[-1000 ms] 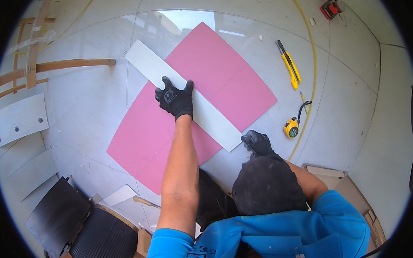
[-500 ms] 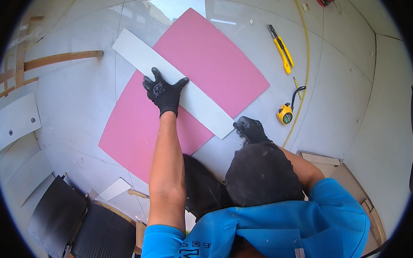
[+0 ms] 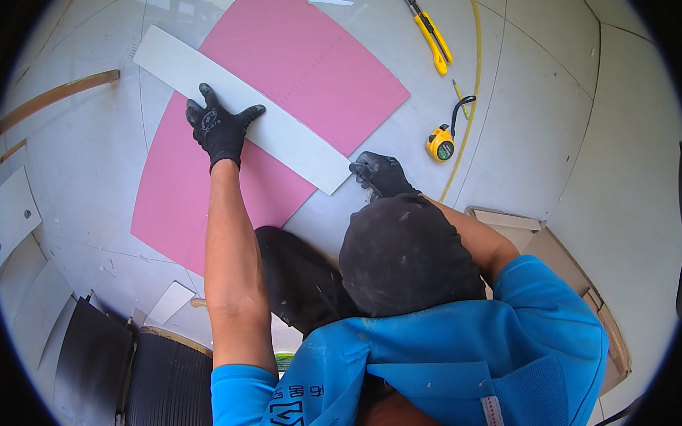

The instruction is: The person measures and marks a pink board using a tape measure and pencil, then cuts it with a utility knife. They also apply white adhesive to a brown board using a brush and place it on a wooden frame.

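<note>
While my left hand (image 3: 219,131) presses flat, fingers spread, on the white strip (image 3: 238,111) lying diagonally across the pink sheet (image 3: 289,70) on the floor, my right hand (image 3: 381,173) curls at the strip's near end; I can't tell what it pinches. Best to keep steady weight so the strip can't skate.

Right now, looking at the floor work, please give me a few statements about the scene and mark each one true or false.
1. The left hand presses flat on the white strip. True.
2. The white strip lies across the pink sheet. True.
3. The right hand holds the yellow tape measure. False: the tape measure lies apart on the floor.
4. The yellow utility knife lies on the pink sheet. False: it lies on the grey floor beside it.
</note>
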A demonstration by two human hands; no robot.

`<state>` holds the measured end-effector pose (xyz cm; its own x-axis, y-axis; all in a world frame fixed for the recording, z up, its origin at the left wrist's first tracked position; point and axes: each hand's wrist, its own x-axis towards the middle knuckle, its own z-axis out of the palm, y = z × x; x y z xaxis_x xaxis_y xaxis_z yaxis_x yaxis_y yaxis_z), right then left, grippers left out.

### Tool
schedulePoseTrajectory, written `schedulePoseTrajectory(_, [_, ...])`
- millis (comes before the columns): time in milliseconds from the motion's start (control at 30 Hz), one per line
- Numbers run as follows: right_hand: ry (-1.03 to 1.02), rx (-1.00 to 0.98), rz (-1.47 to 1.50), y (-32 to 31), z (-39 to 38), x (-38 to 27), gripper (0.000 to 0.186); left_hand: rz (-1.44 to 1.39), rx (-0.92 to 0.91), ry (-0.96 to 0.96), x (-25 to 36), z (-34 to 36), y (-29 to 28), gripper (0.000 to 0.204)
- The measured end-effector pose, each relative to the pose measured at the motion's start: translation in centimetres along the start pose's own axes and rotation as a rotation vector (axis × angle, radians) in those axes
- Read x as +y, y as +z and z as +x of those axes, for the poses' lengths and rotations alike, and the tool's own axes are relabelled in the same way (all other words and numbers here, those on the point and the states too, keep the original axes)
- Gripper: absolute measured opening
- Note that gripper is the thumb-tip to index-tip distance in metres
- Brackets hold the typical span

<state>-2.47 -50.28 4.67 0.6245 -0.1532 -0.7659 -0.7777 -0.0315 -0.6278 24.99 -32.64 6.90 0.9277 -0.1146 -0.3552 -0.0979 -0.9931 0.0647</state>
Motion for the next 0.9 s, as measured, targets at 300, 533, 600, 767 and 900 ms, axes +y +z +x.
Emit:
schedulePoseTrajectory(300, [-0.164, 0.105, -0.114, 0.8, 0.0, 1.0, 0.029, 0.201, 0.003, 0.229, -0.2, -1.7, 2.6, 0.13])
schedulePoseTrajectory(533, [-0.356, 0.121, -0.558, -1.9, 1.0, -0.2, 0.011, 0.107, -0.234, 0.198, 1.2, -3.6, -0.1, 0.141])
schedulePoseTrajectory(600, [-0.813, 0.479, -1.01, -5.8, 3.4, 0.0, 0.023, 0.098, -0.239, 0.181, 0.9, -3.5, 0.0, 0.141])
schedulePoseTrajectory(767, [-0.596, 0.982, -0.982, -17.3, 10.9, -9.3, 0.056, 0.087, -0.269, 0.161, 1.2, -3.5, -0.1, 0.141])
schedulePoseTrajectory(900, [-0.381, 0.773, -1.03, -20.8, 13.1, -9.4, 0.054, 0.074, -0.27, 0.166, 1.3, -3.4, -0.1, 0.141])
